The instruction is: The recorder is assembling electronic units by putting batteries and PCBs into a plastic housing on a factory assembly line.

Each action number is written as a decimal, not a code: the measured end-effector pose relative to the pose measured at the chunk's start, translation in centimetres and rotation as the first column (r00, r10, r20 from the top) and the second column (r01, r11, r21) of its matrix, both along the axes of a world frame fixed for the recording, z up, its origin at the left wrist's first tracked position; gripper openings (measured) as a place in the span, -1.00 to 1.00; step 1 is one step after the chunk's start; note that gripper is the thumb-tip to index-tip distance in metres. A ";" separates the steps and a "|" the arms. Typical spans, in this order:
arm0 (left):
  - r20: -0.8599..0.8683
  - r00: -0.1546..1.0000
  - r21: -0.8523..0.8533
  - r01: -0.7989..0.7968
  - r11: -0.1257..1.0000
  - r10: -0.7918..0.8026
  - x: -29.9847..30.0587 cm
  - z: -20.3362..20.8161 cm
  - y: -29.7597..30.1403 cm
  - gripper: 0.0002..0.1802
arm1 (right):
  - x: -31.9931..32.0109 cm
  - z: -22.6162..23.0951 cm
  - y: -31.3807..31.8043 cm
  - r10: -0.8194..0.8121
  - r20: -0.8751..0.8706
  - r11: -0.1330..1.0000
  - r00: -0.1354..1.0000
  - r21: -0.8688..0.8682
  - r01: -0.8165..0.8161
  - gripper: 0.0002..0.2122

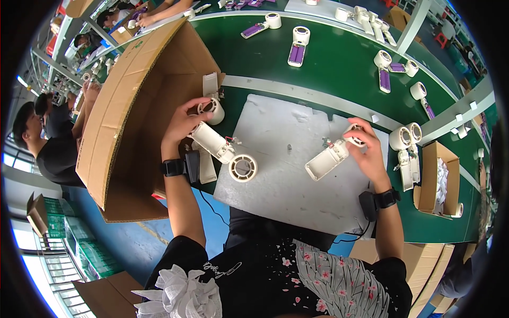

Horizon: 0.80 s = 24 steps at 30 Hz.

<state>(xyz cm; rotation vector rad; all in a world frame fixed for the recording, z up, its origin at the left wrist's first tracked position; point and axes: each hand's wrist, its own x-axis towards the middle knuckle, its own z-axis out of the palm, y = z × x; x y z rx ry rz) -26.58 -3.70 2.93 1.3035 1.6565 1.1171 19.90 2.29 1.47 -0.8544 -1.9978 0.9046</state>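
Observation:
My left hand (183, 123) is closed round the ring-shaped head of a white fan housing (215, 113), at the inner edge of the big carton. Just below that hand, another white fan housing (243, 168) lies with its round head on the grey board (286, 124) and its hollow handle slanting up to the left. My right hand (367, 151) grips the round head of a third white fan housing (326, 160) over the board's right side. Its open, empty handle points down to the left, and small wires show near the joint.
A large open carton (122, 116) stands at left. Fan housings with purple cells, such as this one (298, 47), lie along the green bench (339, 63). At right, a small carton (455, 183) holds white pieces, beside paired housings (407, 159). Other people work at far left.

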 end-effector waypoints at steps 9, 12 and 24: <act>0.080 0.992 -0.044 0.101 0.994 -0.098 1.6 0.0 2.6 -0.56 | -0.1 -0.2 -0.1 0.010 -0.003 1.000 1.000 -0.006 -0.010 -0.77; 0.037 0.998 -0.010 0.052 0.999 -0.052 1.9 0.0 1.6 -0.54 | -0.2 -0.2 -0.2 0.008 -0.009 1.000 1.000 0.002 -0.008 -0.77; -0.130 0.975 -0.148 0.163 0.975 -0.182 1.5 1.5 -1.3 -0.58 | 0.1 -0.2 -0.1 0.008 0.001 1.000 1.000 -0.011 -0.008 -0.78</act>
